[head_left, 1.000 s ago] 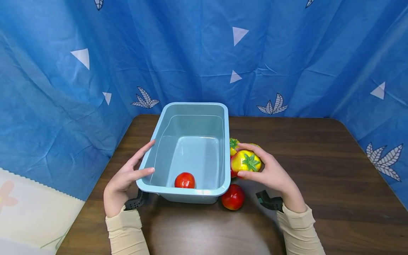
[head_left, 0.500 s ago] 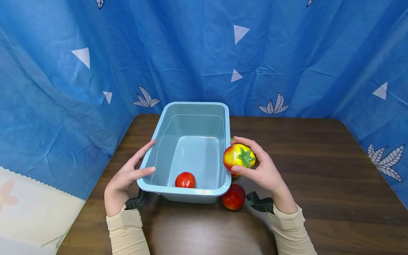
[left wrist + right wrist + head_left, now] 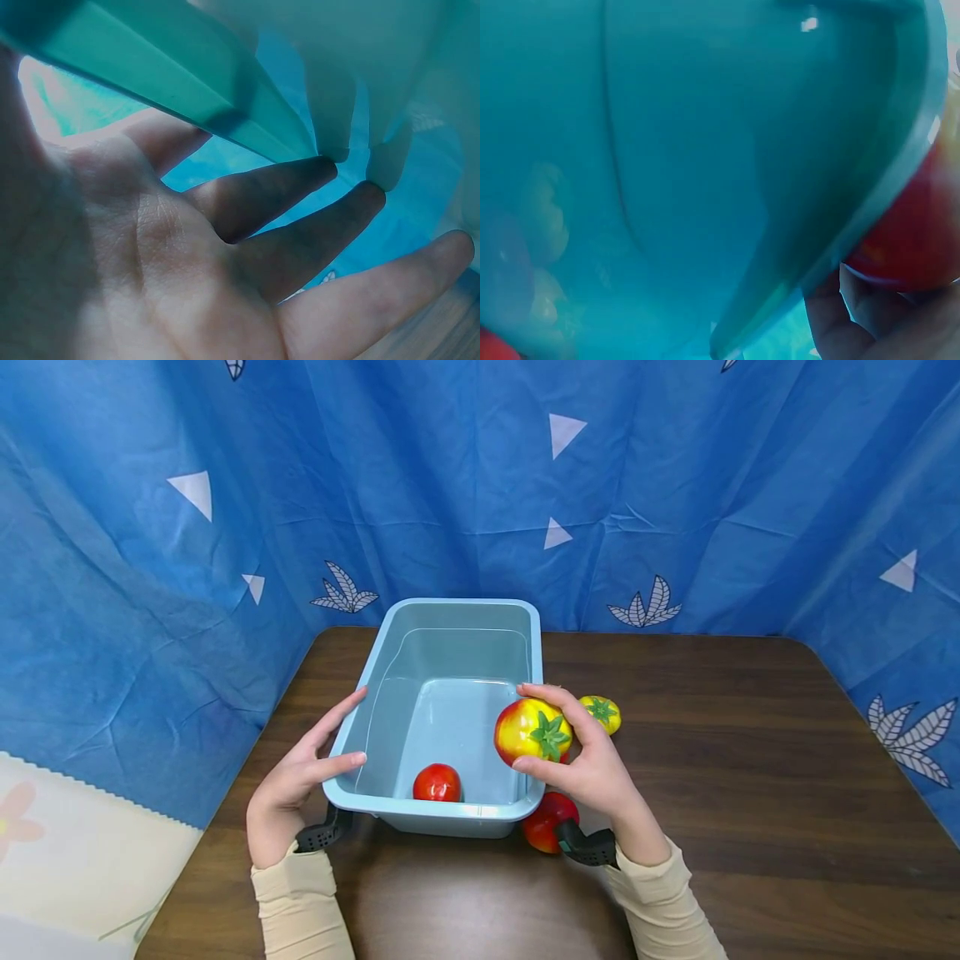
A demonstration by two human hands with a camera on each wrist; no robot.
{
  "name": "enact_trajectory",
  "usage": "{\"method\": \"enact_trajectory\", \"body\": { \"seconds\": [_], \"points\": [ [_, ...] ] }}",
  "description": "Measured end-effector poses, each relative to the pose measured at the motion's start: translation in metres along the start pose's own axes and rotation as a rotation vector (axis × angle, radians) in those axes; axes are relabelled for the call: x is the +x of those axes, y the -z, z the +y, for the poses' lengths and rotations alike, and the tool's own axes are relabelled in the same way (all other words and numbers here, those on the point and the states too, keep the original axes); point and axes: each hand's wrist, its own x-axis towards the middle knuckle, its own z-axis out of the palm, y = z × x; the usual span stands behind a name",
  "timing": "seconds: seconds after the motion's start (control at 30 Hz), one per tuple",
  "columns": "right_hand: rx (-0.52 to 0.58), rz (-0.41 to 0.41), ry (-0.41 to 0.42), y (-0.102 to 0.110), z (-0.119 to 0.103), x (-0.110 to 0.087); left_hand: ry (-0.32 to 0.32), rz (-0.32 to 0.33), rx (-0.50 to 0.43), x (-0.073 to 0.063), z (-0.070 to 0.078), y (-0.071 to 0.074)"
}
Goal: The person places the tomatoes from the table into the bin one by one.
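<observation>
A light blue plastic bin (image 3: 432,811) stands on the table. At its left rim is my left hand (image 3: 288,781), with the index finger and thumb laid at the edge. In the left wrist view the other fingers (image 3: 322,255) stretch out straight below the rim, by the outer wall. My right hand (image 3: 588,768) holds a yellow-and-red fruit (image 3: 525,727) with a green star-shaped leaf top, over the bin's right rim. The right wrist view shows the fruit's red underside (image 3: 915,232) just beyond the rim. Inside the bin, near the front, lies a red fruit (image 3: 437,783).
Beside the bin's front right corner sits another red fruit (image 3: 543,818), partly covered by the right wrist's camera. A yellow fruit (image 3: 603,710) with a green leaf top lies behind the right hand. Blue curtains (image 3: 480,485) hang around the dark wooden table (image 3: 750,777).
The right hand has raised the yellow-and-red fruit and moved it left, from beside the bin to over its right rim. The left hand and the bin have barely moved.
</observation>
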Motion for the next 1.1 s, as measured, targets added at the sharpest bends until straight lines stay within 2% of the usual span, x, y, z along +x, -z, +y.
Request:
{"method": "enact_trajectory", "body": {
  "seconds": [0.27, 0.57, 0.83, 1.1],
  "points": [
    [-0.053, -0.041, 0.029, -0.008, -0.001, -0.001, -0.01, 0.001, 0.005, 0.0, 0.0, -0.001],
    [-0.125, -0.067, 0.12, -0.007, 0.001, -0.001, -0.012, -0.001, 0.002, 0.0, 0.0, 0.0],
    [-0.114, -0.064, 0.121, -0.003, 0.001, -0.001, -0.003, 0.007, 0.005, 0.001, -0.001, 0.0],
    [-0.102, -0.046, 0.077, 0.005, 0.002, -0.001, 0.004, 0.009, 0.013, 0.001, -0.001, 0.0]
  ]
}}
